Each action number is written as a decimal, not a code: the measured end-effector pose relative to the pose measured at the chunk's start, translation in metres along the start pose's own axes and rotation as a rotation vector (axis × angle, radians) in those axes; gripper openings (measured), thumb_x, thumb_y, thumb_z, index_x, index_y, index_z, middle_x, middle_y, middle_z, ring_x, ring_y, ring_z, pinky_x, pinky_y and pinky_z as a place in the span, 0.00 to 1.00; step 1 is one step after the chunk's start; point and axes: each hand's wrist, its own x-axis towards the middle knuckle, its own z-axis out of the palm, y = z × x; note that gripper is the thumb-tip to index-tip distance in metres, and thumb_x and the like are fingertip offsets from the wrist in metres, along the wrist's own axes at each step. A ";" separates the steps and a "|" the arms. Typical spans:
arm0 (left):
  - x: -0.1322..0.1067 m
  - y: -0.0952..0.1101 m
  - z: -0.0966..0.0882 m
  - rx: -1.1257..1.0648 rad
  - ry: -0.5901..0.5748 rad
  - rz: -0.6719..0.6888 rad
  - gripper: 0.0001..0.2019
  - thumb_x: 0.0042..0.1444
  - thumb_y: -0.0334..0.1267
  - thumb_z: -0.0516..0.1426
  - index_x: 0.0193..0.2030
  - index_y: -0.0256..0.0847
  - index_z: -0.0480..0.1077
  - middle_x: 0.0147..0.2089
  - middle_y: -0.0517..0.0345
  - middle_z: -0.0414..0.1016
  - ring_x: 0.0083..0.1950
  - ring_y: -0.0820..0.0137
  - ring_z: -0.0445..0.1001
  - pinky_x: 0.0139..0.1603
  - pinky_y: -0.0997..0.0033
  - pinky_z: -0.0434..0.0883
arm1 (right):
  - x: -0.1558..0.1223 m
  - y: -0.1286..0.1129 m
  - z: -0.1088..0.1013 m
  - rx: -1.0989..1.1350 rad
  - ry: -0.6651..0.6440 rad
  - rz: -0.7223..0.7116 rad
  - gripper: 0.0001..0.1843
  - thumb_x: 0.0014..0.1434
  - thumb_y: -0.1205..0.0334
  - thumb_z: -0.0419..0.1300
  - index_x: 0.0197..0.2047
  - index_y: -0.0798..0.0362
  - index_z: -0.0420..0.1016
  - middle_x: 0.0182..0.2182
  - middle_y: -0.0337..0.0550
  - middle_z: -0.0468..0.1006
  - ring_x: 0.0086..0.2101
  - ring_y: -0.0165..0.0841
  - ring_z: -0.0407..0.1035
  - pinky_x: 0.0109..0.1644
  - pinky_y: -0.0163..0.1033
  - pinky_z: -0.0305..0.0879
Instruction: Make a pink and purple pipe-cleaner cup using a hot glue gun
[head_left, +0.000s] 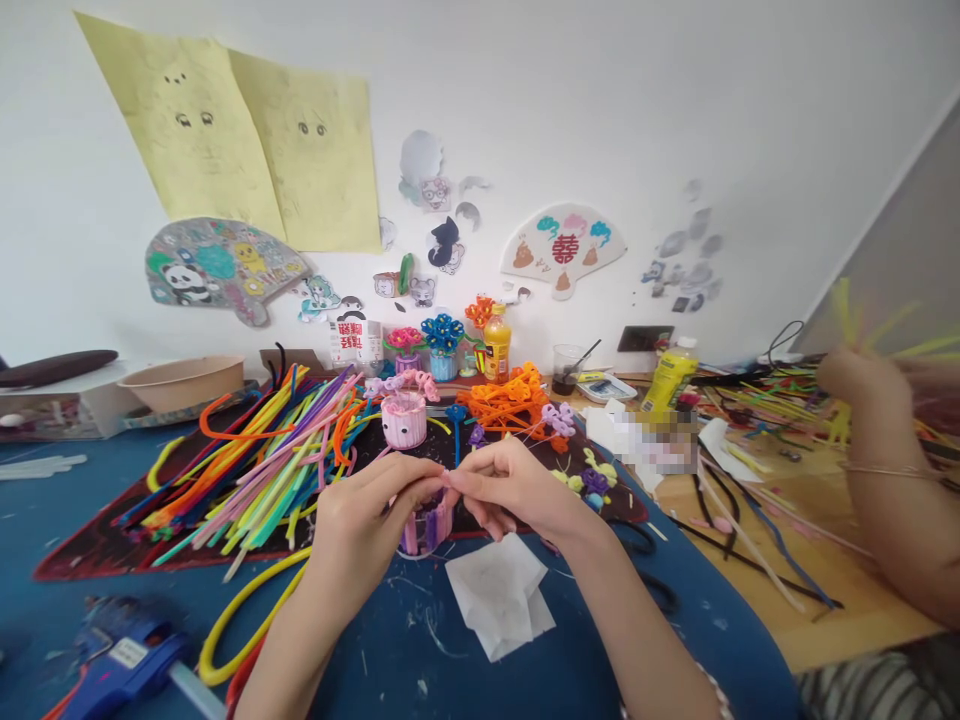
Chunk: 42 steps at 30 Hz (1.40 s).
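My left hand (375, 510) and my right hand (517, 485) meet at the fingertips in the middle of the view. Both are closed in a pinch; whatever lies between the fingertips is too small to make out. Just below and behind them stands a small pot (426, 530) wrapped in pink and purple pipe cleaners, partly hidden by my fingers. Behind my left hand is a pink pot with googly eyes (403, 420) and pink curls on top. A crumpled white tissue (501, 595) lies on the blue table below my right hand.
Loose pipe cleaners (262, 460) are heaped at left, above a blue glue gun (124, 650). Orange pipe-cleaner flowers (506, 408) lie beyond my hands. Juice bottles (497, 345) and a dark drink cup (568, 370) stand behind. At right, another person's arm (892, 490) holds yellow-green strands.
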 end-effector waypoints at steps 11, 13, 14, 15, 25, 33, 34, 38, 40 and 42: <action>0.000 -0.003 -0.003 -0.030 0.011 -0.206 0.04 0.60 0.34 0.59 0.38 0.40 0.76 0.32 0.63 0.81 0.28 0.78 0.77 0.31 0.86 0.71 | 0.004 0.007 0.004 -0.131 0.117 -0.163 0.17 0.60 0.51 0.62 0.32 0.58 0.77 0.19 0.37 0.72 0.16 0.23 0.64 0.18 0.27 0.55; 0.001 -0.004 -0.003 -0.025 0.001 -0.203 0.04 0.60 0.33 0.59 0.36 0.39 0.75 0.30 0.64 0.80 0.26 0.78 0.76 0.30 0.86 0.70 | 0.003 0.007 0.005 -0.177 0.148 -0.207 0.15 0.61 0.53 0.61 0.33 0.57 0.78 0.19 0.36 0.71 0.17 0.23 0.64 0.20 0.27 0.56; 0.002 -0.004 -0.003 -0.017 0.000 -0.191 0.04 0.61 0.33 0.58 0.35 0.39 0.75 0.30 0.64 0.80 0.26 0.78 0.76 0.30 0.85 0.70 | 0.003 0.007 0.006 -0.202 0.160 -0.227 0.14 0.62 0.53 0.61 0.34 0.57 0.78 0.20 0.36 0.71 0.18 0.23 0.64 0.21 0.27 0.57; 0.002 -0.003 -0.004 -0.005 0.002 -0.174 0.04 0.61 0.32 0.58 0.35 0.39 0.75 0.30 0.64 0.80 0.27 0.78 0.76 0.31 0.85 0.70 | 0.002 0.006 0.007 -0.232 0.172 -0.246 0.14 0.62 0.54 0.60 0.34 0.57 0.79 0.20 0.35 0.71 0.18 0.23 0.64 0.22 0.27 0.58; -0.002 -0.008 0.003 0.148 0.009 0.000 0.05 0.63 0.30 0.55 0.39 0.36 0.73 0.34 0.59 0.79 0.32 0.76 0.77 0.37 0.81 0.69 | 0.006 0.010 0.009 -0.709 0.328 -0.556 0.09 0.65 0.68 0.58 0.34 0.55 0.78 0.30 0.39 0.77 0.29 0.27 0.68 0.34 0.30 0.61; -0.003 -0.001 0.004 0.286 0.024 0.045 0.07 0.65 0.31 0.53 0.36 0.36 0.71 0.27 0.62 0.73 0.25 0.77 0.70 0.28 0.79 0.64 | 0.009 0.017 0.014 -0.807 0.365 -0.646 0.11 0.67 0.67 0.55 0.34 0.56 0.76 0.27 0.39 0.74 0.27 0.27 0.65 0.33 0.32 0.59; -0.003 0.000 0.005 0.331 0.037 0.066 0.08 0.65 0.31 0.53 0.35 0.36 0.71 0.26 0.62 0.72 0.24 0.77 0.70 0.27 0.79 0.63 | 0.010 0.019 0.016 -0.807 0.374 -0.657 0.12 0.68 0.67 0.55 0.34 0.57 0.76 0.26 0.39 0.73 0.26 0.27 0.65 0.32 0.32 0.59; -0.006 0.003 0.012 0.569 0.106 0.193 0.12 0.64 0.31 0.54 0.29 0.36 0.70 0.21 0.62 0.67 0.21 0.75 0.67 0.23 0.74 0.60 | 0.010 0.023 0.022 -0.787 0.409 -0.702 0.14 0.69 0.65 0.53 0.33 0.57 0.76 0.25 0.40 0.72 0.25 0.27 0.64 0.30 0.33 0.58; -0.005 0.004 0.011 0.514 0.136 0.142 0.10 0.63 0.31 0.55 0.30 0.36 0.71 0.22 0.62 0.70 0.21 0.75 0.68 0.23 0.75 0.61 | 0.010 0.021 0.022 -0.750 0.426 -0.703 0.14 0.68 0.64 0.54 0.33 0.57 0.77 0.24 0.39 0.72 0.25 0.27 0.64 0.30 0.32 0.59; -0.003 0.004 0.008 0.272 0.116 -0.039 0.07 0.63 0.33 0.56 0.34 0.37 0.74 0.26 0.61 0.75 0.23 0.76 0.71 0.26 0.78 0.65 | 0.009 0.018 0.020 -0.695 0.424 -0.669 0.13 0.68 0.64 0.55 0.33 0.56 0.77 0.24 0.38 0.72 0.25 0.27 0.64 0.30 0.32 0.60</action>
